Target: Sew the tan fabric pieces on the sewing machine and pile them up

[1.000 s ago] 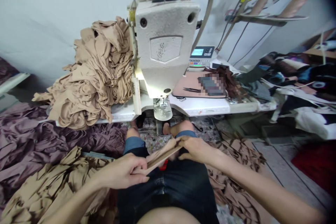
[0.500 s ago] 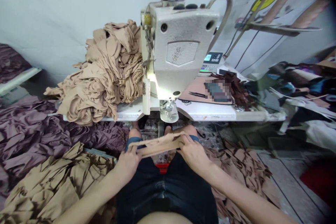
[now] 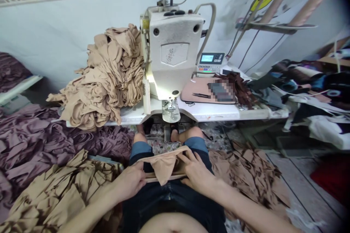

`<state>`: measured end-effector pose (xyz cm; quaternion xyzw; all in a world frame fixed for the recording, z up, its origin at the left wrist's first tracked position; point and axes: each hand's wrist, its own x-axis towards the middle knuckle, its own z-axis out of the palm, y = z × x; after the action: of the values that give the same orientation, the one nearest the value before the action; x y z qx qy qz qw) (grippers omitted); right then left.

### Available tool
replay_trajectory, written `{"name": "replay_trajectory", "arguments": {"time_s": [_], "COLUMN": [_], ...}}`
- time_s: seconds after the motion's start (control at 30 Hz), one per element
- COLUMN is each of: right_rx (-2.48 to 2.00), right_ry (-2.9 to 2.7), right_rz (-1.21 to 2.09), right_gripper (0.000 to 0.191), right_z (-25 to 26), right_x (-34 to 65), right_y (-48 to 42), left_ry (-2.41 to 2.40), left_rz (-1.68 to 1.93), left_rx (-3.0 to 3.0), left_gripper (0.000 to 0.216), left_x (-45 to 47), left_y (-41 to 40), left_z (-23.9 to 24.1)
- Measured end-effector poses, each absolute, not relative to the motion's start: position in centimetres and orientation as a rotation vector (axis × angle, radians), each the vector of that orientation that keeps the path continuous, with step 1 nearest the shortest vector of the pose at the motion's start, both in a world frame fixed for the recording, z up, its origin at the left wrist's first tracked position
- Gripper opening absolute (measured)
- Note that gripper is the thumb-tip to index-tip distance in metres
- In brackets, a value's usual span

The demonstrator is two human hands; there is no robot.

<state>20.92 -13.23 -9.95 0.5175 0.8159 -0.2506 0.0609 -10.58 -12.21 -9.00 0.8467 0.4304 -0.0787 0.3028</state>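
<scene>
Over my lap I hold a small tan fabric piece (image 3: 164, 165) between both hands. My left hand (image 3: 131, 182) pinches its left end, fingers closed. At its right end, my right hand (image 3: 195, 173) grips it with fingers curled over the cloth. The piece sags into a folded flap in the middle. A white sewing machine (image 3: 172, 51) stands straight ahead on the white table (image 3: 213, 111), its needle area (image 3: 171, 107) lit.
A heap of tan fabric (image 3: 106, 76) lies on the table left of the machine. Purple cloth (image 3: 35, 138) and tan cloth (image 3: 51, 189) pile at my left, brown pieces (image 3: 246, 171) on the floor at right. Scissors (image 3: 201, 95) and a control panel (image 3: 211, 60) sit right of the machine.
Both hands have drawn the tan piece back toward my lap and lower; it went from a stretched strip to a slack, folded shape. The view shifted slightly.
</scene>
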Motion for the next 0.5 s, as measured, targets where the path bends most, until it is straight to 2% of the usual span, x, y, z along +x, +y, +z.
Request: {"name": "replay_trajectory", "arguments": {"time_s": [0.07,0.17,0.23,0.33,0.5], "right_rx": [1.587,1.634,1.513,1.287,1.281], "right_ry": [2.433,2.449,2.536,2.496,2.141], "right_rz": [-0.772,-0.81,-0.972,-1.445,-2.466], "right_gripper": [0.039,0.019,0.019,0.042,0.058], "right_z": [-9.2,-8.2,-8.1,-8.4,-8.2], "right_x": [21.0,21.4,21.4,21.0,19.9], "right_y": [-13.4,-13.0,-12.7,-12.2,-11.3], "left_ry": [1.082,0.852,0.726,0.724,0.748], "left_rz": [-0.21,-0.13,-0.074,0.03,0.135], "left_rx": [2.26,2.214,2.106,1.958,1.836], "left_gripper": [0.021,0.025,0.032,0.042,0.049], "left_x": [-10.2,-9.2,-8.4,-7.1,-5.8], "left_y": [-12.4,-12.2,-11.7,-10.4,-8.8], "left_z": [-8.1,-6.3,-5.1,-3.8,-3.0]}}
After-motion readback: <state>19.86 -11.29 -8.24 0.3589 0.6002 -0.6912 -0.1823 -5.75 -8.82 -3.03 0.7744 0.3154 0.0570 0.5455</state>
